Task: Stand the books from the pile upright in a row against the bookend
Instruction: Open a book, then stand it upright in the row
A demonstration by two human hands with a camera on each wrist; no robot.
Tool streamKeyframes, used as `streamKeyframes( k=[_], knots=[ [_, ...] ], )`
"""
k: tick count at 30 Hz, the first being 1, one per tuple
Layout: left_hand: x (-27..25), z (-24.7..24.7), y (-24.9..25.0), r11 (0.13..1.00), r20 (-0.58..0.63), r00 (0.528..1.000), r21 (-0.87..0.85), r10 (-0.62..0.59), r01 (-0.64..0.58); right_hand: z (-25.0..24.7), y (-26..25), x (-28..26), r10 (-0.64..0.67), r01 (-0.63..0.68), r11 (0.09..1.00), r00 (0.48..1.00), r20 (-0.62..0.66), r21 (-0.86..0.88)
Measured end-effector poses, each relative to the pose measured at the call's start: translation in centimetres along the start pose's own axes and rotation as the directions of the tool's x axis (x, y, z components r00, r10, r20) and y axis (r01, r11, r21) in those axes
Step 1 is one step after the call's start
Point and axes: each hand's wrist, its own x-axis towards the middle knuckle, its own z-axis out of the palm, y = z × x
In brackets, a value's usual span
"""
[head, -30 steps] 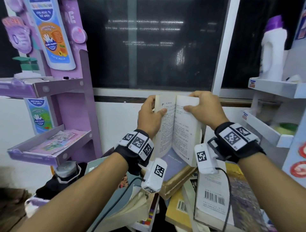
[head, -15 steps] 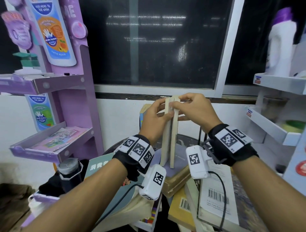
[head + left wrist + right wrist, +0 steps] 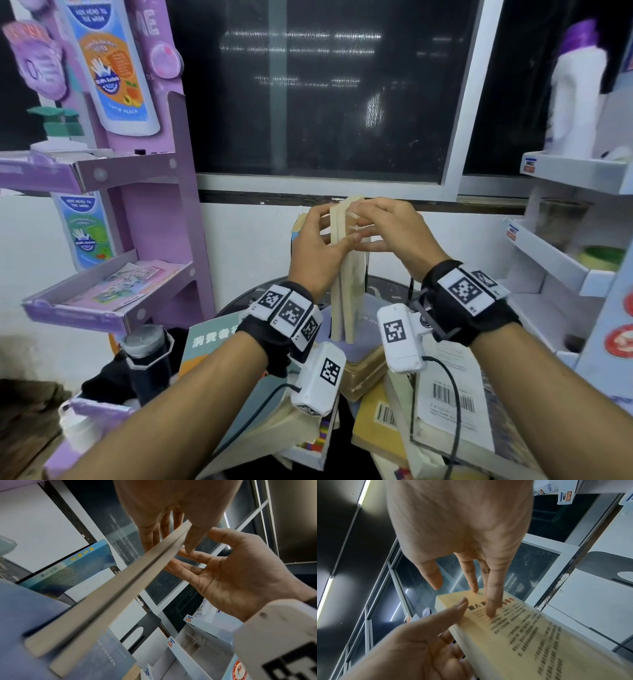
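A cream book [image 3: 349,291] stands upright and nearly closed on the pile of books [image 3: 445,394]. My left hand [image 3: 329,233] pinches its top, thumb across the page edges and fingers behind the left cover [image 3: 154,536]. The straight fingers [image 3: 493,599] of my right hand [image 3: 363,222] press flat on the printed right cover [image 3: 530,635], its thumb free. Behind, the black bookend [image 3: 142,626] stands by the wall, and a blue book [image 3: 68,572] leans upright to its left.
A purple display rack [image 3: 154,205] with trays stands at the left, white shelves [image 3: 565,270] at the right. A dark flask [image 3: 147,356] is at the lower left. A dark window [image 3: 325,102] fills the wall behind.
The book was held wide open a second ago. Both hands have come together and closed it almost fully, still upright on the pile.
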Motion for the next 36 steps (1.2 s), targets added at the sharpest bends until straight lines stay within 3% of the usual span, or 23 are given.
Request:
streamKeyframes(
  k=[5, 10, 14, 20, 26, 32, 36],
  knots=[
    [0.8, -0.3, -0.9, 0.997, -0.148, 0.987, -0.033, -0.069, 0.064, 0.0, 0.2, 0.3, 0.011, -0.011, 0.998, 1.0, 0.003, -0.057],
    [1.3, -0.7, -0.7, 0.982, -0.168, 0.979, -0.163, -0.119, 0.091, -0.5, 0.2, 0.8, -0.107, 0.082, 0.939, 0.993, -0.058, -0.334],
    [2.0, -2.2, -0.3, 0.97, -0.101, 0.989, -0.226, -0.111, 0.086, -1.3, 0.6, 1.6, -0.151, 0.101, 0.916, 0.983, -0.102, -0.388],
    [3.9, -4.8, 0.1, 0.958, -0.002, 0.995, -0.268, -0.1, 0.096, -2.7, 0.5, 2.3, -0.036, 0.05, 0.983, 0.996, 0.08, -0.176],
    [6.1, -6.4, 0.4, 0.949, 0.18, 0.98, -0.287, -0.083, 0.133, -3.4, -0.2, 3.0, -0.038, 0.068, 0.988, 0.978, 0.207, -0.138],
    [7.4, -6.3, 0.5, 0.954, 0.33, 0.939, -0.235, -0.101, 0.186, -3.9, -1.5, 3.1, 0.015, 0.087, 0.973, 0.901, 0.434, -0.214],
    [8.1, -5.3, -0.1, 0.96, 0.347, 0.928, -0.184, -0.137, 0.21, -3.8, -1.3, 3.8, 0.022, 0.123, 0.943, 0.904, 0.428, -0.309]
  ],
)
